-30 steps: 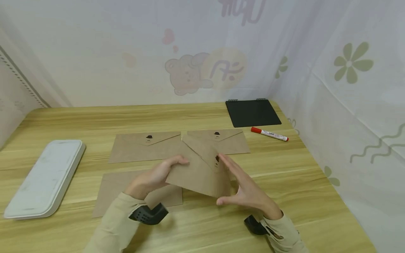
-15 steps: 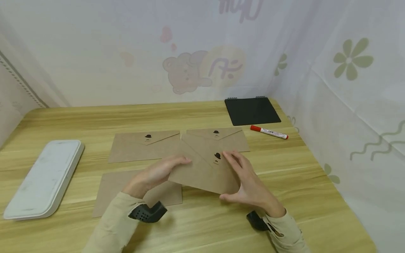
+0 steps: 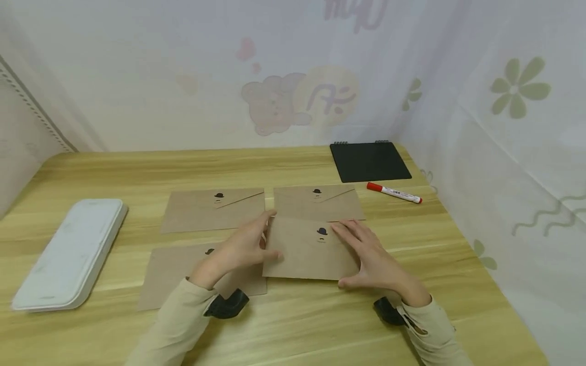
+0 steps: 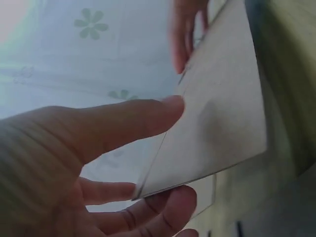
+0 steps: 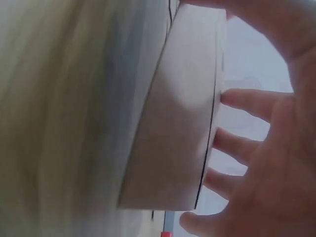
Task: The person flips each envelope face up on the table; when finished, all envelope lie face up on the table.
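Note:
A brown kraft envelope [image 3: 297,256] with a printed hat and moustache is held low over the table, its near edge slightly raised. My left hand [image 3: 240,249] pinches its left side, thumb on top; in the left wrist view the fingers [image 4: 173,210] lie at the edge beneath the envelope [image 4: 222,113]. My right hand [image 3: 375,264] spans its right end, thumb at the near edge and fingertips along the far edge. Matching envelopes lie flat at the back left [image 3: 197,216], the back right [image 3: 339,206] and the front left [image 3: 171,272], the last partly hidden by my left arm.
A white flat box-like object [image 3: 68,254] lies at the table's left. At the back right are a black spiral-bound pad [image 3: 371,162] and a red-capped marker [image 3: 398,193]. Patterned curtains [image 3: 160,86] hang behind and to the right of the wooden table [image 3: 293,325].
The held envelope has turned from slanted to nearly square with the table and come lower, just in front of the back right one. My left thumb has shifted down its left side.

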Motion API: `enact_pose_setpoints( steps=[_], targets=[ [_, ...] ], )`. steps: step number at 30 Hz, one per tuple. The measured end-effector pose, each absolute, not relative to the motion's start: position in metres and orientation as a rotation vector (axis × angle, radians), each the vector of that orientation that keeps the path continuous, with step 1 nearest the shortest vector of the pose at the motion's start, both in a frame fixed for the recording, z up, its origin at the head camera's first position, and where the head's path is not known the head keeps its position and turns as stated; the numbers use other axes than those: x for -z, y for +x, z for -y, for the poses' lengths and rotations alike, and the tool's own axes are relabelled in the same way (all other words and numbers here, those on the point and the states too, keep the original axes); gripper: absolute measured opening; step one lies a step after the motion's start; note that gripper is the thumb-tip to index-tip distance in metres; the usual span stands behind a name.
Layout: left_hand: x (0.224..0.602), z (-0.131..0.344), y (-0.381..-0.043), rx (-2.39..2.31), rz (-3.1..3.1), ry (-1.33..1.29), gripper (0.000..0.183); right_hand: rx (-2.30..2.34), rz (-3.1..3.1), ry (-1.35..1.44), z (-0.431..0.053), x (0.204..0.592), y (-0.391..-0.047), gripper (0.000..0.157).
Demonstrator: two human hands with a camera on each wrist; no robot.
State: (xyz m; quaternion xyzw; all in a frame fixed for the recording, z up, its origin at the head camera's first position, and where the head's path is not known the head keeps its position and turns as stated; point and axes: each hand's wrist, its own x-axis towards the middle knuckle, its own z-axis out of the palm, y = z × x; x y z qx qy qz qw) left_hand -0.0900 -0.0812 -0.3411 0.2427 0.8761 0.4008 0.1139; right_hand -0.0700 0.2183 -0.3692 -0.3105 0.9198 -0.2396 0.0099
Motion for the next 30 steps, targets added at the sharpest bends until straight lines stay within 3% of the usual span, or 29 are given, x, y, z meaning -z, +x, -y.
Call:
enact_pose_setpoints(
  steps=[12, 23, 30],
  targets=[
    [0.356, 0.048, -0.071, -0.834, -2.683, 0.551, 0.091, 0.559, -2.707, -0.978, -0.245, 0.365, -0.080, 0.105],
    [0.373, 0.034, -0.062, -0.724, -2.904, 0.650, 0.086, 0.519, -2.680, -0.977, -0.243, 0.367, -0.087, 0.101],
    [0.375, 0.032, -0.060, -0.626, -2.914, 0.659, 0.067, 0.530, -2.652, -0.940, -0.247, 0.368, -0.086, 0.099]
  ],
)
